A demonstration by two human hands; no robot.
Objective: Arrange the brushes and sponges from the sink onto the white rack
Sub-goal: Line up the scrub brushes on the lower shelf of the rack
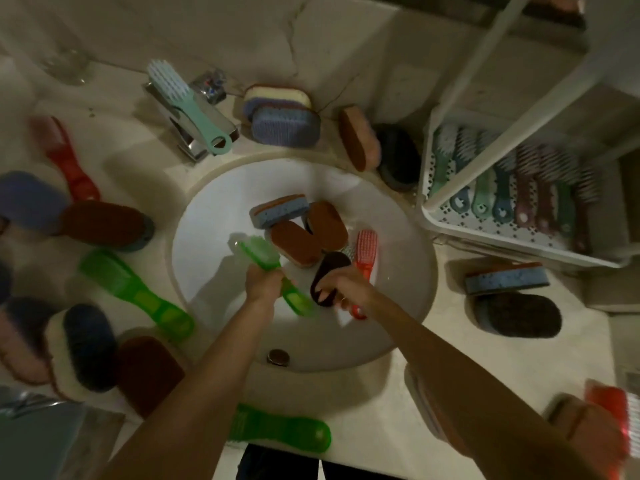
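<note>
Green brush point(266, 258) is clenched by left hand point(265, 284), dark sponge point(327, 277) by right hand point(348, 284); either may be dropped into the sink point(214, 216) if wet.

A translucent green brush point(273, 268), a red brush point(365, 251), brown-faced sponges point(296, 247) and a blue sponge point(280, 211) are seen in the white sink point(207, 258); the white rack point(485, 223) is perforated.

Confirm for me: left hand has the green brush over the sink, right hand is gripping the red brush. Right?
Not quite. The head view shows the left hand holding the green brush over the sink, but the right hand grips a dark oval sponge. The red brush lies in the basin just beyond it, ungrasped.
</note>
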